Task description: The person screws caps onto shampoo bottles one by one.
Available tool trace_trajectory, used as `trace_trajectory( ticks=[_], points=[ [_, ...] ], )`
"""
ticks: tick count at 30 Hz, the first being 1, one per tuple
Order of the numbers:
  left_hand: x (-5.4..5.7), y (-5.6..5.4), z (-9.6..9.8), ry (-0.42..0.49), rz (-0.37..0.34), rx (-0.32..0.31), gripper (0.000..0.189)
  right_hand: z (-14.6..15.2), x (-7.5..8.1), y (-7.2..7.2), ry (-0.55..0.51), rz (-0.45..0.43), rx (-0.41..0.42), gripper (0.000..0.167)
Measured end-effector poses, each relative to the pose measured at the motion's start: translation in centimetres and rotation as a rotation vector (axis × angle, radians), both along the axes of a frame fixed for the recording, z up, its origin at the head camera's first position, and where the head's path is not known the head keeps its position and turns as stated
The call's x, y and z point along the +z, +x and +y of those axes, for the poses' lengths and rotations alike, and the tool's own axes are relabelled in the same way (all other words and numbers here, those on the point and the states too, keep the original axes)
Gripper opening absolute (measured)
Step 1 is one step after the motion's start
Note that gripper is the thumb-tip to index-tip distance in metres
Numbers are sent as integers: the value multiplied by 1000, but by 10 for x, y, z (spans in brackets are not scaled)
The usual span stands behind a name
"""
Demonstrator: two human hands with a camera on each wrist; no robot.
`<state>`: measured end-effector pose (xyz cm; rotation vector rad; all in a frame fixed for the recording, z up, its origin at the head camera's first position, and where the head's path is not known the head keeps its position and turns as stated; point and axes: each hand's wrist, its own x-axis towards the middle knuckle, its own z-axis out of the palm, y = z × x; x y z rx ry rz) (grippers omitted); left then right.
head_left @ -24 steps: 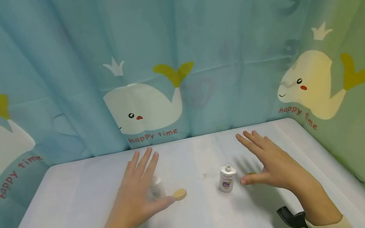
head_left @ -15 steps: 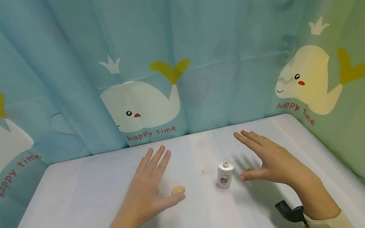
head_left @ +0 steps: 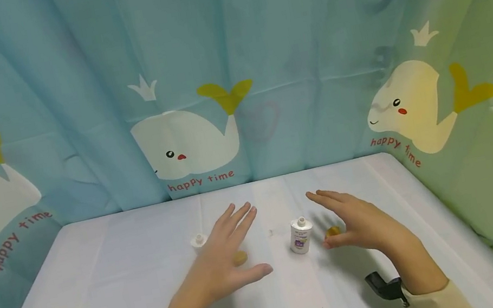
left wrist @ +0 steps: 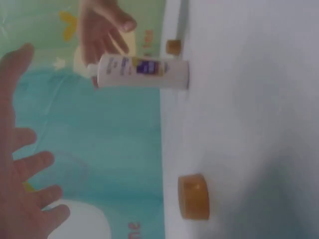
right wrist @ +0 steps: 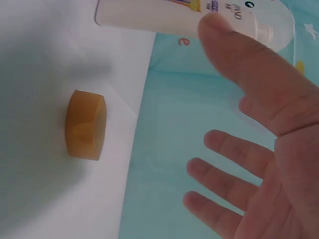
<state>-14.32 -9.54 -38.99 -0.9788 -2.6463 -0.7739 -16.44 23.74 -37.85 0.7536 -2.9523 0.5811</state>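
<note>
Two white bottles without caps stand upright on the table, each with a yellow-gold cap near it. The right bottle (head_left: 300, 236) shows a purple label mark and an exposed neck. My left hand (head_left: 221, 263) hovers with fingers spread, partly covering the left bottle (head_left: 199, 241) and the left cap (head_left: 240, 258) in the head view. My right hand (head_left: 364, 221) hangs to the right of the right bottle, its thumb just in front of the right cap (head_left: 332, 230). In the right wrist view, that cap (right wrist: 85, 125) lies apart from the fingers. Neither hand holds anything.
A white-covered table (head_left: 119, 303) spreads beneath both hands. Blue-green curtain (head_left: 289, 58) printed with white whales hangs behind its far edge and along the sides. Black wrist mounts (head_left: 386, 286) sit on both forearms.
My left hand has moved right, and the left bottle's top shows at its left side. My right hand has shifted slightly left, with more of the right cap visible. Bottles and caps stay put.
</note>
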Motion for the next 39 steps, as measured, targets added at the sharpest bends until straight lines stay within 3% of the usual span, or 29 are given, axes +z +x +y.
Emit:
trace_trajectory(
  ticks=[8, 12, 28, 39],
  points=[
    [-4, 0, 15, 35, -75, -46, 92, -1, -3, -2, 13, -61, -6, 91],
    [-6, 0, 23, 53, -149, -70, 91, 1, -5, -3, 27, -73, -7, 84],
    [-27, -11, 48, 142, -297, -133, 84, -2, -11, -4, 84, -199, -34, 61],
    [-40, -20, 63, 296, -413, -184, 76, -6, -18, -8, 103, -235, -66, 55]
  ],
)
